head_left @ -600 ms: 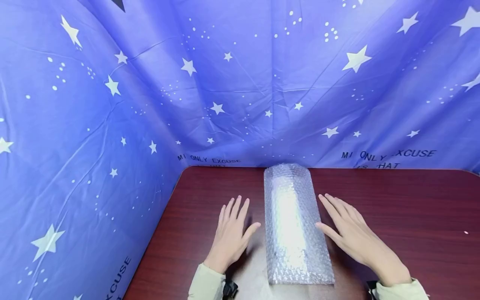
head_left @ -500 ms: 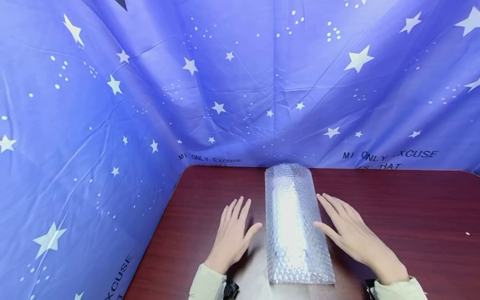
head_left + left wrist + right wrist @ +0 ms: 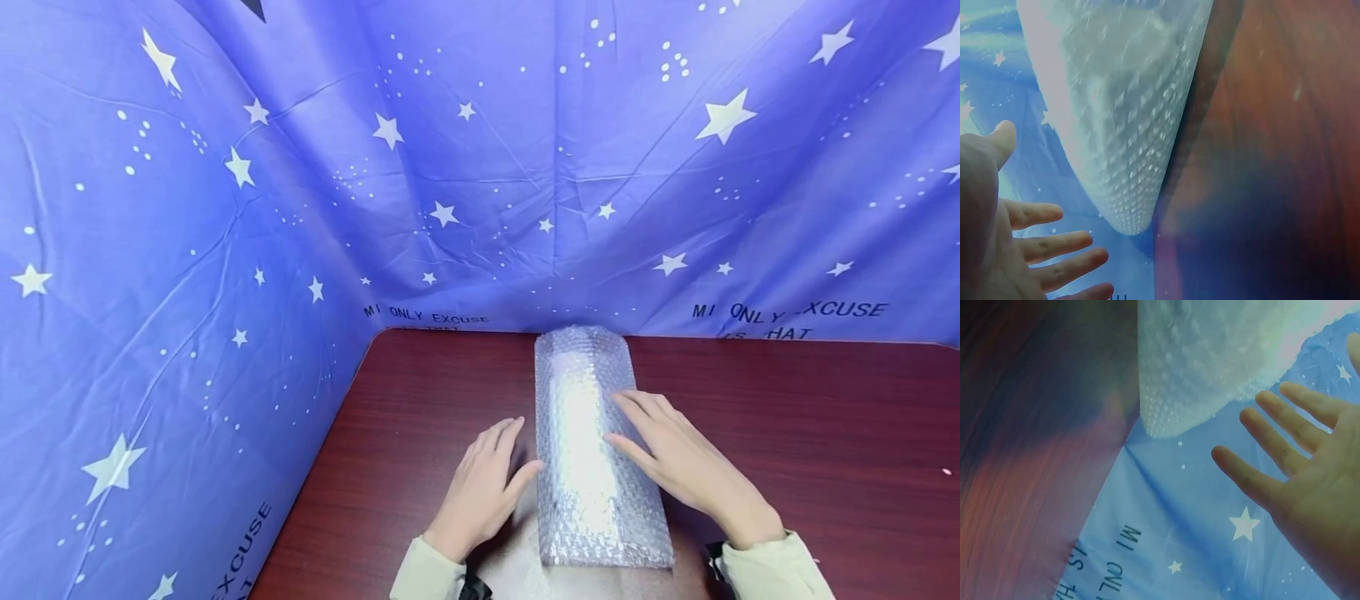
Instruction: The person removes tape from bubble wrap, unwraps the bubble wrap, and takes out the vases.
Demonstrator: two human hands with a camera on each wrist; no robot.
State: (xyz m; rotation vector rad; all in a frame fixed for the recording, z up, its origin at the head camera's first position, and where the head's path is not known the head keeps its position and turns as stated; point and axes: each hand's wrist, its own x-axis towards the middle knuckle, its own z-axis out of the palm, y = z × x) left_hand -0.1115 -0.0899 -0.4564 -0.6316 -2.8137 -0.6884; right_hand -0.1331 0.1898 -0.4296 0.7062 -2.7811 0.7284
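A long package in clear bubble wrap (image 3: 581, 467) lies lengthwise on the dark red wooden table (image 3: 420, 392), its middle bright with glare. What it wraps cannot be made out. Left of it is my left hand (image 3: 480, 492), fingers extended and thumb tip close to the package's left edge. My right hand (image 3: 682, 458) hovers over the right edge, with its fingers nearly straight. The left wrist view has the left palm (image 3: 1004, 262) spread apart from the bubble wrap (image 3: 1122, 125). Spread fingers of the right hand (image 3: 1310, 469) face the wrap (image 3: 1210, 369) in the right wrist view, with a gap between.
A blue cloth with white stars (image 3: 510, 167) hangs along the table's back edge and left side. Near the right side of the table lies a small pale speck (image 3: 947, 472).
Both hands have moved inward toward the package, the right one now overlapping its right edge in the head view. The head view has shifted slightly. The package stays in place.
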